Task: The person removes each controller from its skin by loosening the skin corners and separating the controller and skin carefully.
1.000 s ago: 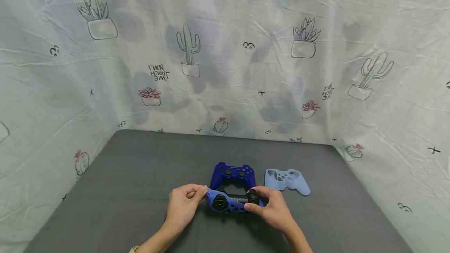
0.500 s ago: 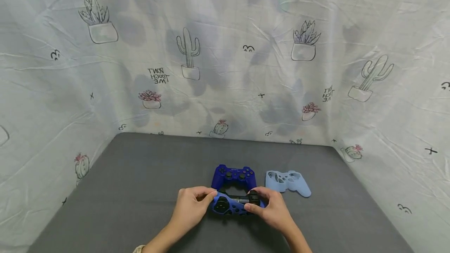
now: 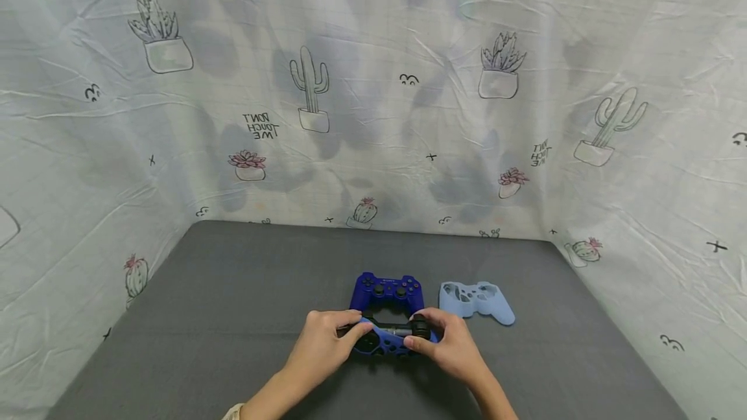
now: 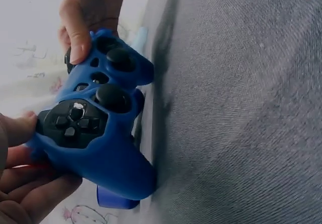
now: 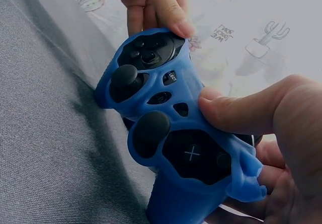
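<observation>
Between both hands is a black game controller (image 4: 70, 126) in a blue silicone cover (image 4: 113, 163), tilted with its shoulder side up. My left hand (image 3: 323, 345) pinches its left shoulder corner, thumb on the front and fingers behind. My right hand (image 3: 455, 345) grips the right end, and its thumb presses the cover's top edge near the centre. In the right wrist view, the cover's corner (image 5: 246, 178) beside the right hand is folded and stands off the controller. Just behind the hands, a dark blue controller (image 3: 388, 287) lies on the grey table.
A pale blue silicone cover (image 3: 478, 301) lies on the grey table (image 3: 262, 271), right of the dark blue controller. White fabric walls (image 3: 373, 115) printed with cacti enclose the table at the back and on both sides.
My left hand has moved right, towards the controller's centre. The cover's left corner, stretched out leftwards earlier, now sits in against the controller. My right hand has hardly moved.
</observation>
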The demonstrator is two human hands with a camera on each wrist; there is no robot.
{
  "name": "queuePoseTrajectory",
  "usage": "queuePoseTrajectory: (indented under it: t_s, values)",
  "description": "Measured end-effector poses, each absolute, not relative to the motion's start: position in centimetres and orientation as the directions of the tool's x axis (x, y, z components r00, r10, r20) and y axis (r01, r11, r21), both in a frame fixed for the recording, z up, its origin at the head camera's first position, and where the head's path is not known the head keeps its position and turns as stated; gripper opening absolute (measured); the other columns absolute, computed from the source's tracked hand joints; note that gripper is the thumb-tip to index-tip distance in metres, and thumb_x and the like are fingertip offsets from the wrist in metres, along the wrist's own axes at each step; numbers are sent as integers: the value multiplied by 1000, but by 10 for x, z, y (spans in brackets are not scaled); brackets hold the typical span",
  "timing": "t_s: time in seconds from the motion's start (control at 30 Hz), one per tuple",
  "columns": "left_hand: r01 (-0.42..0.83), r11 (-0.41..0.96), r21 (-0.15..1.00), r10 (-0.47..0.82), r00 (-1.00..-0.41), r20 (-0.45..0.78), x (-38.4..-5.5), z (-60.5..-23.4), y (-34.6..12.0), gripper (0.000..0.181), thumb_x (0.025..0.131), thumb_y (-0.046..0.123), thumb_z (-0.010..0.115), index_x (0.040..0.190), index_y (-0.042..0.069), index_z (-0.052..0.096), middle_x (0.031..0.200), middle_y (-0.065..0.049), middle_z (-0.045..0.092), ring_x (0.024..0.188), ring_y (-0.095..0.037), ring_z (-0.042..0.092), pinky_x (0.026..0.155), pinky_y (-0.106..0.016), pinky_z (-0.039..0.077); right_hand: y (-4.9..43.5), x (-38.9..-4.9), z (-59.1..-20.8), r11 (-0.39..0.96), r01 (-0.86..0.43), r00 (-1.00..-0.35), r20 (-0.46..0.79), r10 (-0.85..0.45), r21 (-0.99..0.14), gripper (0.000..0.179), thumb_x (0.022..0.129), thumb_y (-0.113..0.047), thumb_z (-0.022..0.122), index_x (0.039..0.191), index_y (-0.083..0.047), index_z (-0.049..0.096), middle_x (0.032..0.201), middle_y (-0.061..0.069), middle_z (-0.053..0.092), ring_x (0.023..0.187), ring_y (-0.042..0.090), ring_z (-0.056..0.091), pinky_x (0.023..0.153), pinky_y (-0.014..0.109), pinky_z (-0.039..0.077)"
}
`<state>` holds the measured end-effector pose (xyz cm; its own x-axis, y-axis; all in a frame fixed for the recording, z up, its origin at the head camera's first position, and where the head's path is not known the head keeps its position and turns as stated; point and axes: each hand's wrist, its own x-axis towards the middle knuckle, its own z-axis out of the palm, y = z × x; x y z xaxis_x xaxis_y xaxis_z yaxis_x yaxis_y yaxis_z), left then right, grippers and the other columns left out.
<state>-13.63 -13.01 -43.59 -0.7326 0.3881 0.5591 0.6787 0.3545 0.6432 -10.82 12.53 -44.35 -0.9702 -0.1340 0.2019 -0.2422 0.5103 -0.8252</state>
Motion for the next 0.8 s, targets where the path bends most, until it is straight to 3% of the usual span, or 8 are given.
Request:
queuePoseTrajectory:
  t_s: [0.13, 0.3, 0.4, 0.47, 0.53, 0.6, 0.8]
  values:
    - [717, 345, 605, 330, -696, 637, -135, -441, -128, 20, 87, 17, 77, 101, 4, 78, 101, -8, 73, 90, -15, 69, 72, -26, 55, 125, -108, -444, 501, -241, -970, 198, -138, -831, 36, 80, -30, 83, 105, -8, 70, 90, -6, 69, 79, 13, 64, 74, 32, 51]
    - [762, 307, 570, 326, -647, 690, -135, -442, -127, 17, 85, 11, 78, 100, 4, 78, 100, -6, 73, 92, -12, 68, 75, -21, 52, 124, -109, -444, 499, -239, -971, 196, -139, -833, 35, 81, -31, 83, 105, -10, 70, 91, -6, 70, 80, 13, 64, 74, 31, 51]
    - [791, 269, 549, 332, -612, 718, -137, -444, -129, 10, 86, 7, 76, 96, 3, 78, 95, -8, 73, 67, 3, 63, 61, -10, 48, 125, -109, -444, 501, -225, -974, 180, -136, -836, 35, 81, -32, 83, 105, -11, 70, 91, -7, 70, 79, 13, 64, 74, 31, 51]
    - [817, 242, 524, 335, -577, 745, -140, -447, -130, 7, 88, 4, 74, 94, 4, 77, 91, -8, 74, 49, 11, 47, 49, -7, 41, 125, -108, -444, 494, -219, -975, 174, -136, -841, 35, 81, -31, 83, 106, -10, 70, 91, -6, 70, 81, 13, 64, 75, 31, 51]
    - [838, 213, 502, 338, -546, 767, -143, -450, -132, 9, 88, 0, 73, 93, 6, 75, 89, -8, 74, 42, 13, 27, 40, -8, 31, 126, -108, -444, 487, -210, -977, 165, -133, -848, 36, 81, -30, 83, 107, -9, 70, 92, -5, 70, 83, 14, 65, 77, 32, 51]
    - [859, 193, 474, 345, -512, 787, -146, -452, -133, 11, 87, -2, 73, 94, 6, 74, 89, -8, 74, 43, 14, 25, 40, -8, 31, 128, -108, -443, 476, -203, -979, 161, -129, -856, 37, 81, -28, 83, 109, -7, 69, 94, -4, 70, 86, 14, 66, 79, 34, 51]
    - [899, 167, 404, 392, -437, 810, -149, -453, -141, 8, 89, -1, 70, 96, 3, 72, 92, -10, 73, 47, 10, 43, 51, -9, 44, 129, -108, -442, 470, -188, -981, 145, -126, -863, 44, 82, -28, 83, 116, -4, 68, 100, -1, 71, 91, 16, 67, 82, 40, 52]
